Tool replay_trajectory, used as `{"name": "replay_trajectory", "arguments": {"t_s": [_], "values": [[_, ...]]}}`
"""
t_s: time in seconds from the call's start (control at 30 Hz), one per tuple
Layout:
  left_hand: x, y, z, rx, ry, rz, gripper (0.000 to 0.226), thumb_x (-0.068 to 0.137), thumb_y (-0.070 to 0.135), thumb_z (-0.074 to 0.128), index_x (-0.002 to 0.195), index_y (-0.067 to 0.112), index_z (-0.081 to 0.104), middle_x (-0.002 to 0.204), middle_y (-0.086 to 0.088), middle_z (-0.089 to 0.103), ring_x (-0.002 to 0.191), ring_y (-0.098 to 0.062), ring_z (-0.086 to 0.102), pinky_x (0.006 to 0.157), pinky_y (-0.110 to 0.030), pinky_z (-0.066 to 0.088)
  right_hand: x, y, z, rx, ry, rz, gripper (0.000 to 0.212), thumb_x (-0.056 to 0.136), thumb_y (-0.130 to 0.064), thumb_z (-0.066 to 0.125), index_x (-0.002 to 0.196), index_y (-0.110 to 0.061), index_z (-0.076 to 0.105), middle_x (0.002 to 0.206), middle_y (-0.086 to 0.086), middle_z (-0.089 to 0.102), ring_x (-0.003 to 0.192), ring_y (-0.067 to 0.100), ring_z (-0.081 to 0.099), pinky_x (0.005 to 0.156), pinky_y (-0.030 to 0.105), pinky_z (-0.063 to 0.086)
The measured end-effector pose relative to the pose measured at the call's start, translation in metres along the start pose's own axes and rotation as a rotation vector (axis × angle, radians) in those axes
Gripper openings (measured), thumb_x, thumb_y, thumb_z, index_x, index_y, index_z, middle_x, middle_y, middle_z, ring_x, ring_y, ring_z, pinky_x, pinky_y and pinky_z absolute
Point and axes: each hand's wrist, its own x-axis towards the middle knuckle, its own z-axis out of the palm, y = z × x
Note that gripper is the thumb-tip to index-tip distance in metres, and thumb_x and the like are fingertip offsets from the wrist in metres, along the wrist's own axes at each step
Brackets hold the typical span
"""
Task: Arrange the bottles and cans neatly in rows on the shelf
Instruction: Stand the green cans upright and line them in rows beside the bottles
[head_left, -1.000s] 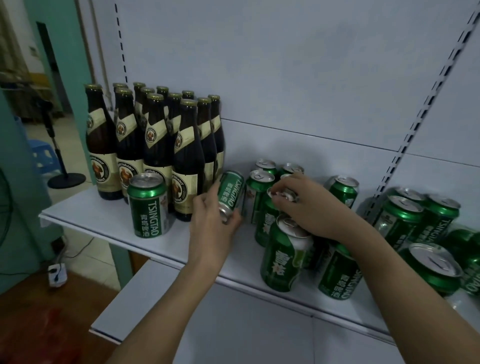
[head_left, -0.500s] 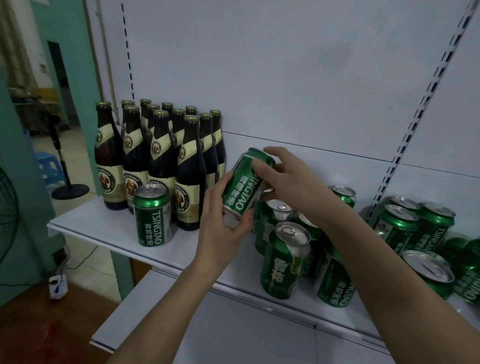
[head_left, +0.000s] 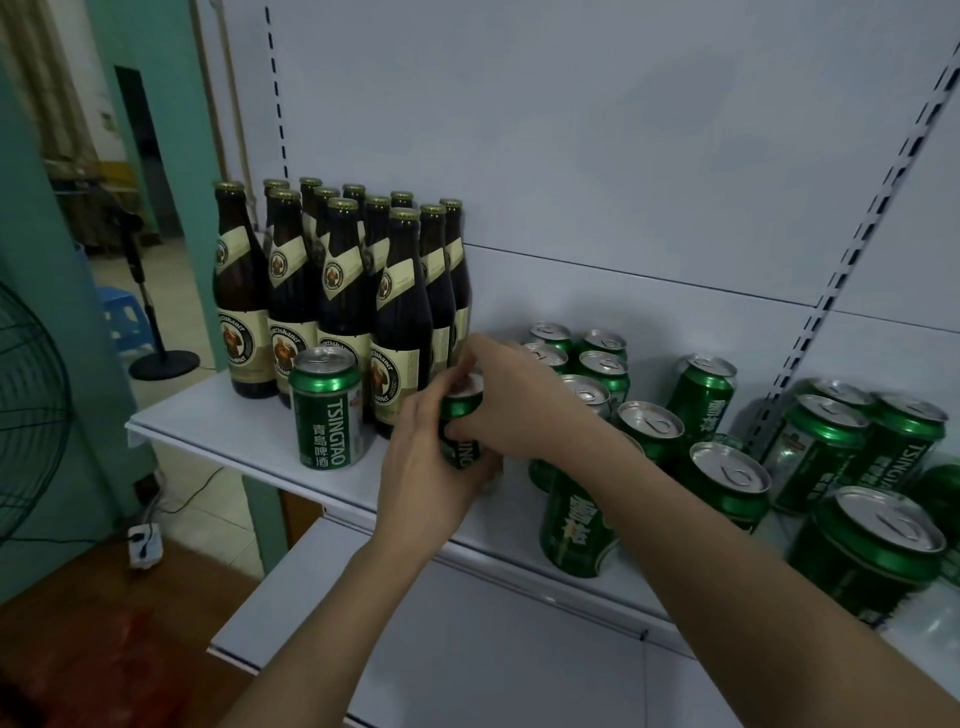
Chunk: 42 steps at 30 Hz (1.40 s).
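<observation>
I had both hands on one Tsingtao can (head_left: 461, 423): the left hand (head_left: 423, 478) wrapped its near side, the right hand (head_left: 511, 402) pinched its top and far side. It stood upright on the shelf (head_left: 208, 415), at three o'clock from the standing can (head_left: 326, 408), in front of the beer bottles (head_left: 343, 291). I judged it best lowered flat, label forward, level with that neighbour, before I let go; loose cans (head_left: 727, 483) waited at three o'clock.
</observation>
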Motion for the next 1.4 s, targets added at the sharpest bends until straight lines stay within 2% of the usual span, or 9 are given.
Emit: {"name": "replay_trajectory", "arguments": {"t_s": [0.1, 0.2, 0.3, 0.4, 0.63, 0.93, 1.13, 1.27, 1.4], "values": [[0.0, -0.005, -0.001, 0.018, -0.004, 0.009, 0.088, 0.075, 0.021, 0.083, 0.146, 0.039, 0.036, 0.137, 0.011, 0.045, 0.125, -0.004, 0.046, 0.098, -0.032, 0.049, 0.0, 0.002, 0.004, 0.025, -0.011, 0.007, 0.054, 0.079, -0.029, 0.078, 0.122, -0.016, 0.048, 0.119, 0.007, 0.048, 0.102, 0.026, 0.055, 0.075, 0.028, 0.04], [0.003, -0.005, -0.001, 0.032, -0.051, 0.038, 0.087, 0.077, 0.02, 0.081, 0.147, 0.039, 0.033, 0.137, 0.009, 0.042, 0.128, -0.01, 0.047, 0.1, -0.033, 0.048, 0.001, 0.005, 0.003, 0.03, -0.038, 0.006, 0.05, 0.082, -0.031, 0.075, 0.12, -0.015, 0.046, 0.116, 0.008, 0.05, 0.098, 0.026, 0.056, 0.075, 0.029, 0.043], [0.01, 0.009, -0.003, 0.021, 0.005, 0.115, 0.073, 0.084, 0.024, 0.072, 0.147, 0.031, 0.035, 0.136, 0.009, 0.04, 0.13, -0.008, 0.04, 0.108, -0.021, 0.035, 0.0, 0.008, -0.012, 0.017, -0.025, -0.007, 0.044, 0.089, -0.038, 0.069, 0.123, -0.017, 0.052, 0.115, 0.004, 0.057, 0.098, 0.02, 0.058, 0.08, 0.031, 0.05], [0.033, 0.041, -0.012, 0.011, 0.084, 0.204, 0.054, 0.091, 0.037, 0.056, 0.141, 0.02, 0.045, 0.131, 0.003, 0.046, 0.125, -0.009, 0.04, 0.102, -0.007, 0.028, 0.001, 0.02, -0.044, 0.075, 0.114, 0.058, 0.032, 0.094, -0.041, 0.064, 0.118, -0.022, 0.057, 0.106, -0.005, 0.059, 0.087, 0.011, 0.058, 0.067, 0.024, 0.046], [0.132, 0.09, 0.001, 0.044, -0.361, 0.066, 0.018, 0.095, 0.027, 0.058, 0.112, 0.023, 0.065, 0.099, 0.01, 0.064, 0.093, -0.013, 0.061, 0.077, -0.028, 0.05, 0.027, 0.08, -0.09, 0.057, 0.193, 0.272, 0.011, 0.091, -0.021, 0.067, 0.098, -0.013, 0.069, 0.091, 0.007, 0.071, 0.081, 0.023, 0.071, 0.08, 0.046, 0.06], [0.209, 0.051, 0.058, 0.421, -0.906, -0.21, 0.062, 0.096, 0.033, 0.064, 0.149, 0.014, 0.039, 0.146, -0.008, 0.044, 0.118, -0.031, 0.052, 0.082, -0.042, 0.059, 0.066, 0.111, -0.077, -0.095, 0.045, 0.317, 0.024, 0.091, -0.022, 0.07, 0.105, -0.003, 0.073, 0.103, 0.014, 0.073, 0.091, 0.029, 0.069, 0.079, 0.037, 0.058], [0.218, 0.044, 0.079, 0.371, -1.02, -0.268, 0.044, 0.094, 0.026, 0.068, 0.132, 0.007, 0.057, 0.124, -0.016, 0.062, 0.104, -0.033, 0.066, 0.073, -0.039, 0.062, 0.077, 0.12, -0.064, -0.132, -0.041, 0.249, 0.034, 0.093, -0.028, 0.067, 0.109, 0.001, 0.072, 0.112, 0.021, 0.07, 0.105, 0.036, 0.065, 0.094, 0.048, 0.052], [0.225, 0.037, 0.082, 0.447, -0.963, -0.279, 0.046, 0.09, 0.038, 0.071, 0.11, -0.003, 0.062, 0.095, -0.017, 0.067, 0.082, -0.031, 0.071, 0.059, -0.033, 0.061, 0.083, 0.126, -0.06, -0.152, -0.044, 0.244, 0.03, 0.092, -0.018, 0.068, 0.119, -0.007, 0.07, 0.119, 0.013, 0.07, 0.107, 0.029, 0.064, 0.096, 0.042, 0.052], [0.229, 0.038, 0.077, 0.635, -0.861, -0.298, 0.055, 0.087, 0.043, 0.074, 0.108, -0.006, 0.059, 0.1, -0.02, 0.068, 0.079, -0.033, 0.072, 0.062, -0.037, 0.059, 0.086, 0.128, -0.063, -0.145, -0.04, 0.247, 0.034, 0.093, -0.011, 0.064, 0.126, -0.006, 0.066, 0.126, 0.01, 0.068, 0.114, 0.025, 0.063, 0.097, 0.033, 0.05]]}}
